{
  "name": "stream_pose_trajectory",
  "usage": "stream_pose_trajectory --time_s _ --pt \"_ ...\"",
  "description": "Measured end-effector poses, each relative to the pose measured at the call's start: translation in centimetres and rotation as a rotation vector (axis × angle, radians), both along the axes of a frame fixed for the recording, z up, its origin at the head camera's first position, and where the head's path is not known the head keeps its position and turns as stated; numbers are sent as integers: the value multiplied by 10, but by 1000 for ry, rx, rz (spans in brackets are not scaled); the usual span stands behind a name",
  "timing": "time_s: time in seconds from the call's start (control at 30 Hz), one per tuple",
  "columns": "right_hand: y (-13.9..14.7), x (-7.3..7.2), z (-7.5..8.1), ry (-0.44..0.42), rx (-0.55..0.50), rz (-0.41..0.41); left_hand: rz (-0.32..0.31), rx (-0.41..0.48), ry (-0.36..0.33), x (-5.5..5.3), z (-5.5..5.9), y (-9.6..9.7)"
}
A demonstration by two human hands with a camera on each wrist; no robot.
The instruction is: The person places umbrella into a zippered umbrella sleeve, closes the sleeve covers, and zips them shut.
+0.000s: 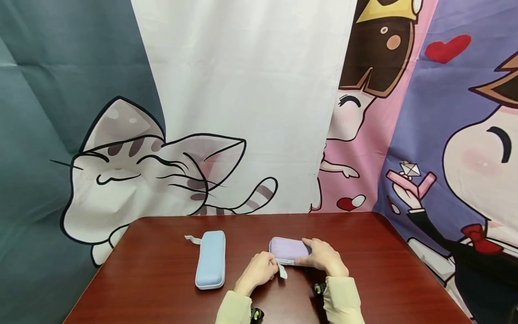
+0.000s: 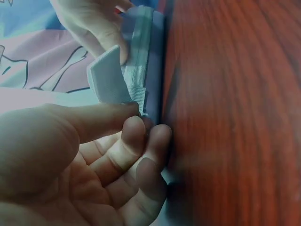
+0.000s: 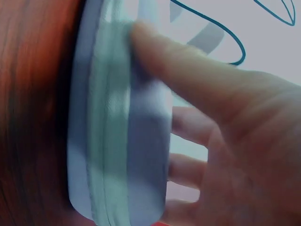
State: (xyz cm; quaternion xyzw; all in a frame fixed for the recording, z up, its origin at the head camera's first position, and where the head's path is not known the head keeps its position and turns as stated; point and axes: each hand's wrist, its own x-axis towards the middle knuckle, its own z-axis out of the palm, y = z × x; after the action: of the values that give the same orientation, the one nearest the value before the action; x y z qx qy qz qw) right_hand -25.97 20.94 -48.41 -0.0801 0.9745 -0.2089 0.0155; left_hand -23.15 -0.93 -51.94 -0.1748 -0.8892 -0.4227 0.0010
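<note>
A light purple zippered case [image 1: 286, 247] lies crosswise on the table in the head view. My right hand [image 1: 323, 257] grips its right end, the thumb [image 3: 155, 44] along the near side by the pale zipper [image 3: 110, 127] and the other fingers over the far side. At the left end my left hand [image 1: 258, 271] pinches the zipper's corner between thumb and curled index finger; those fingertips hide what is between them. A white strap [image 2: 109, 75] sticks out right beside the left thumb. The zipper looks closed along the stretch in the right wrist view.
To the left, a light blue zippered case [image 1: 211, 260] lies lengthwise, its own white strap [image 1: 193, 239] pointing left. Both cases are on a reddish-brown wooden table [image 1: 154, 265]. Behind its far edge hangs a cartoon-printed cloth [image 1: 251, 90].
</note>
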Motion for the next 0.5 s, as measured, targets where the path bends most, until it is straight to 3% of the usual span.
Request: stream_pose_trajectory --time_s 0.1,0.3,0.5 --pt "3 1 1 -27 -14 -2 29 -11 -17 -1 0 1" --pt "9 3 6 -67 19 -31 123 -119 -4 -6 1 3" --pt "12 5 11 -72 -3 -48 171 -46 -57 -14 0 9"
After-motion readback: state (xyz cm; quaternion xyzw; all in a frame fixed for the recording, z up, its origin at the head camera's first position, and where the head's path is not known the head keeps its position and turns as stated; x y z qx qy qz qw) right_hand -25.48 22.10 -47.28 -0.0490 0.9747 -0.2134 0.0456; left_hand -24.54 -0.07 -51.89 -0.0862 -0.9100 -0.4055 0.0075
